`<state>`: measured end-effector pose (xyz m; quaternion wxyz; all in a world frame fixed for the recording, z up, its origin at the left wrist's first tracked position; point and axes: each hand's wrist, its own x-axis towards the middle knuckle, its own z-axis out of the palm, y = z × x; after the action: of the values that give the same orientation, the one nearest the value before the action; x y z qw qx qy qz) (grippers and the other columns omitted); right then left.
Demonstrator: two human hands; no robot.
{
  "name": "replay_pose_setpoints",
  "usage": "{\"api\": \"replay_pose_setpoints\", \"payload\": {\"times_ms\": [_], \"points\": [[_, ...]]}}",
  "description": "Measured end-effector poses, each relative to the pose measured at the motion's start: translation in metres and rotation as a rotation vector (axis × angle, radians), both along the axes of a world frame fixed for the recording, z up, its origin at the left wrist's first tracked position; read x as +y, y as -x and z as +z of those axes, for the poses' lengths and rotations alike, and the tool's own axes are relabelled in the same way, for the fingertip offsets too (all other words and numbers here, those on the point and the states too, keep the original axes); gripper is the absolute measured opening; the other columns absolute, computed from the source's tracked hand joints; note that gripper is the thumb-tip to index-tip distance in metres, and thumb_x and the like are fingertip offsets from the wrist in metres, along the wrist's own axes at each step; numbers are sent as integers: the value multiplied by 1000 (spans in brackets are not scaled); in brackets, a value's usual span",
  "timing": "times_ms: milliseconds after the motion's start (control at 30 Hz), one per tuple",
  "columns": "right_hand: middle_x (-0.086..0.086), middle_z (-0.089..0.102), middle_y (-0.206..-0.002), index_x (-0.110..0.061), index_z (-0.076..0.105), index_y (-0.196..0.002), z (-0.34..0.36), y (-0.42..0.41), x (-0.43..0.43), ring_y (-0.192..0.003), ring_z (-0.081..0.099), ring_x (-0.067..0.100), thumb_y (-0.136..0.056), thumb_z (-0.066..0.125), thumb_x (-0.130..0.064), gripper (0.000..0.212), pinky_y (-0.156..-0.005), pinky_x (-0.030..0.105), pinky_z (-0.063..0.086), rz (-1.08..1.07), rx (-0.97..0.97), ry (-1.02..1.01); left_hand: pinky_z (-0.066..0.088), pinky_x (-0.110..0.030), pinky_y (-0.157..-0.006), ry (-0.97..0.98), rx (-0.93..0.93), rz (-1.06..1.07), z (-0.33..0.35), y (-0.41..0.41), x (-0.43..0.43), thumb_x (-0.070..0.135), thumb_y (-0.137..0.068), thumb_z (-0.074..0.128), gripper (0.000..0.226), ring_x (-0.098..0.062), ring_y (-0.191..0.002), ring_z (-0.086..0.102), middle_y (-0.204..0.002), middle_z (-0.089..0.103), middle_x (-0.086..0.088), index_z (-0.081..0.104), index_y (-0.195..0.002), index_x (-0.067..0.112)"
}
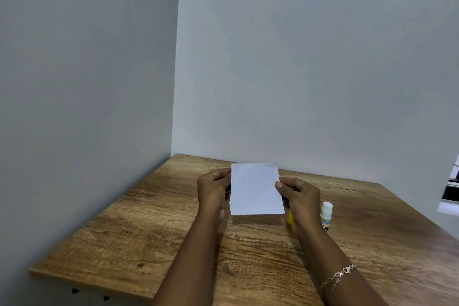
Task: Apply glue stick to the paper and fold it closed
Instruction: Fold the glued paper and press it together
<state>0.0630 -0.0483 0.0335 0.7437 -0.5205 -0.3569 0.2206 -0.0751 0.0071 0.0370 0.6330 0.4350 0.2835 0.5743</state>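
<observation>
A small white sheet of paper is held up above the wooden table, its face toward me. My left hand pinches its left edge and my right hand pinches its right edge with the thumb on the front. A glue stick with a white body and a printed label stands upright on the table just right of my right hand. Its top looks uncapped. A yellow piece, likely the cap, lies partly hidden behind my right wrist.
The table sits in a corner between two plain grey walls. A white and black object juts in at the right edge of view. A bracelet is on my right wrist.
</observation>
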Motion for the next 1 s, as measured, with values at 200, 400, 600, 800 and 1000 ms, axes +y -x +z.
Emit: {"api": "replay_pose_setpoints", "payload": {"times_ms": [200, 400, 600, 800, 1000], "points": [[10, 64, -74, 9, 62, -96, 0, 1, 0, -59, 60, 16, -77, 61, 8, 19, -44, 12, 50, 7, 34, 5, 48, -14, -41, -4, 8, 4, 0, 0, 0, -3, -82, 61, 19, -5, -44, 63, -76, 68, -10, 66, -100, -6], [9, 64, -70, 9, 63, -90, -1, 1, -1, -43, 60, 4, -78, 59, 8, 13, -42, 13, 48, 46, 47, 5, 48, -15, -40, -5, 3, 7, -1, 0, 0, -1, -82, 62, 13, -6, -44, 62, -64, 70, -1, 68, -93, -2], [9, 62, -68, 8, 62, -89, -1, 1, -2, -40, 57, 0, -78, 60, 8, 11, -41, 11, 46, 45, 37, 9, 47, -15, -40, -13, -6, 3, 0, 1, -1, -3, -83, 60, 12, -4, -44, 62, -72, 68, -6, 68, -91, -1], [-1, 57, -52, 10, 63, -92, -2, 0, 1, -34, 49, -2, -77, 63, 6, 15, -38, 10, 41, -13, 12, 40, 47, -15, -42, -44, -4, 2, 0, 1, -1, 1, -83, 62, 13, -5, -46, 61, -62, 69, 2, 69, -79, 10], [0, 56, -55, 8, 63, -94, -4, -2, 4, -38, 49, -1, -77, 64, 4, 18, -41, 11, 41, -38, -13, 57, 45, -14, -43, -43, -4, 3, -1, -3, 1, 8, -88, 57, 12, -11, -54, 56, -73, 65, -7, 68, -91, 4]]}}
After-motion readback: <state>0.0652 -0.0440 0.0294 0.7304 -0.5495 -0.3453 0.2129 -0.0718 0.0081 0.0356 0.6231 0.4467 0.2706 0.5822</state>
